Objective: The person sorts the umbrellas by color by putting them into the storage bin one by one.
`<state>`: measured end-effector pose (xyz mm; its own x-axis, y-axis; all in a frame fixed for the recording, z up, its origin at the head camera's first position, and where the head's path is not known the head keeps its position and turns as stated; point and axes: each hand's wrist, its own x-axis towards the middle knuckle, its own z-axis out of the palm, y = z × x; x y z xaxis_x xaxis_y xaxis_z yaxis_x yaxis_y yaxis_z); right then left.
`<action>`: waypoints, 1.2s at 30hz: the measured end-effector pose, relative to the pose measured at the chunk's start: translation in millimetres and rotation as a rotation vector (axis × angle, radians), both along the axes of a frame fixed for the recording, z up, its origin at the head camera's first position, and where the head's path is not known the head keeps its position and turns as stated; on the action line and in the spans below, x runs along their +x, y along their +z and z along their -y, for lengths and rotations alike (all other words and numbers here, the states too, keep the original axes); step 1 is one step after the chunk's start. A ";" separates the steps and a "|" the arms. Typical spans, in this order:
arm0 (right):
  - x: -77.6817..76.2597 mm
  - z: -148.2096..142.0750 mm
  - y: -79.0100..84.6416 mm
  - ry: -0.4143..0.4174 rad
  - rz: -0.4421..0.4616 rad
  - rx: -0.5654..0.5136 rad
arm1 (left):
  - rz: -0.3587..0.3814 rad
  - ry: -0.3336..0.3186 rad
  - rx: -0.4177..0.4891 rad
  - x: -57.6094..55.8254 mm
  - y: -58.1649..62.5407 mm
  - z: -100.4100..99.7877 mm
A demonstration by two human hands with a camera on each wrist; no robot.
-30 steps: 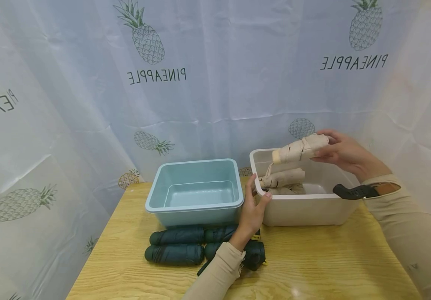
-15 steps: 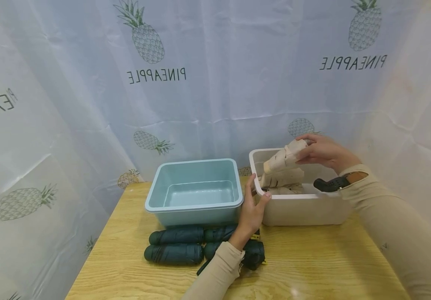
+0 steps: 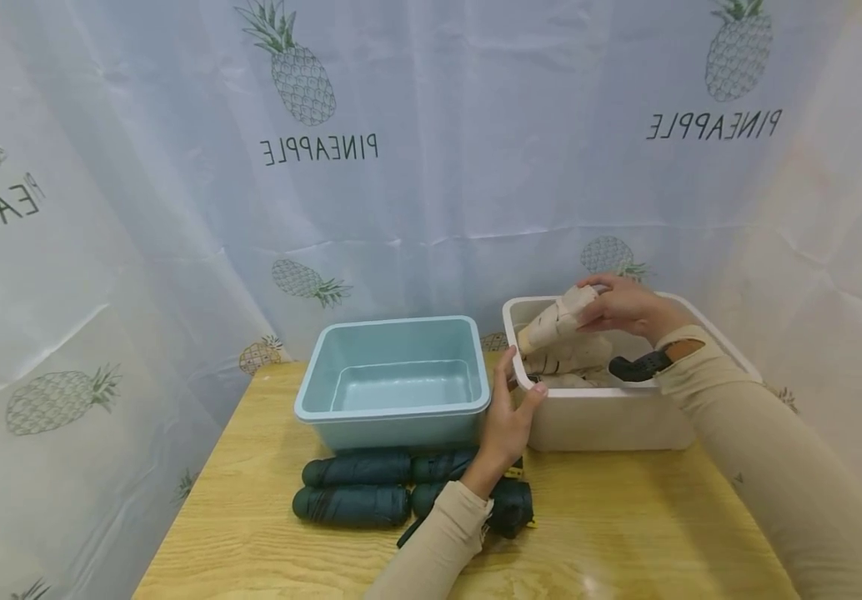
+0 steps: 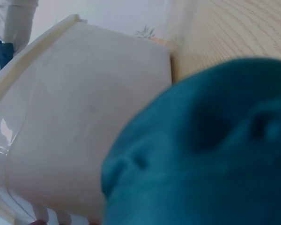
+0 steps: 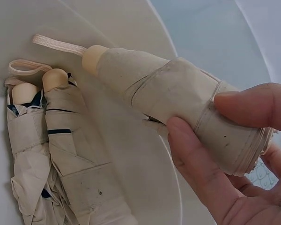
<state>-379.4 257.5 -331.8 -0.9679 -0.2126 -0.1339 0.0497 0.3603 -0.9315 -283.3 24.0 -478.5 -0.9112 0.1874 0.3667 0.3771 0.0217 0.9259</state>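
My right hand (image 3: 622, 307) grips a folded beige umbrella (image 5: 178, 98) by its wider end. Its pale handle, with a wrist loop, tilts down into the white bin (image 3: 611, 421). Below it, two more beige umbrellas (image 5: 79, 154) lie side by side on the bin's floor, seen clearly in the right wrist view. My left hand (image 3: 504, 425) holds the bin's left front corner, thumb over the front rim and fingers along the left side. In the left wrist view the bin's outer wall (image 4: 89, 103) shows, and a dark teal umbrella (image 4: 201, 150) fills the foreground.
A light blue bin (image 3: 393, 417) stands left of the white one, with nothing in it. Several dark folded umbrellas (image 3: 352, 506) lie in two rows on the wooden table (image 3: 236, 517) before it, partly under my left forearm. A pineapple-print curtain (image 3: 461, 167) hangs behind.
The right hand has moved left and slightly down, carrying the beige umbrella from above the white bin into its left part, handle end lower. The left hand has stayed on the rim.
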 end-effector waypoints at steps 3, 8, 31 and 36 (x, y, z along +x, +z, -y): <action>-2.7 1.1 -2.4 0.012 0.003 0.005 | 0.006 0.001 -0.006 -1.0 0.6 -0.6; -7.5 0.8 -11.0 0.019 0.033 -0.009 | 0.014 0.001 -0.010 -1.3 0.8 -0.8; -6.4 -12.1 -16.8 0.034 0.211 -0.053 | 0.023 0.007 -0.003 1.4 1.5 1.1; -1.9 -22.9 -13.4 0.060 0.227 -0.039 | 0.017 0.007 -0.012 1.4 1.6 0.4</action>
<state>-381.3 280.3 -345.2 -0.8995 -0.2783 -0.3369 0.2386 0.3333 -0.9121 -281.9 23.5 -476.9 -0.9187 0.1850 0.3490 0.3611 0.0354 0.9318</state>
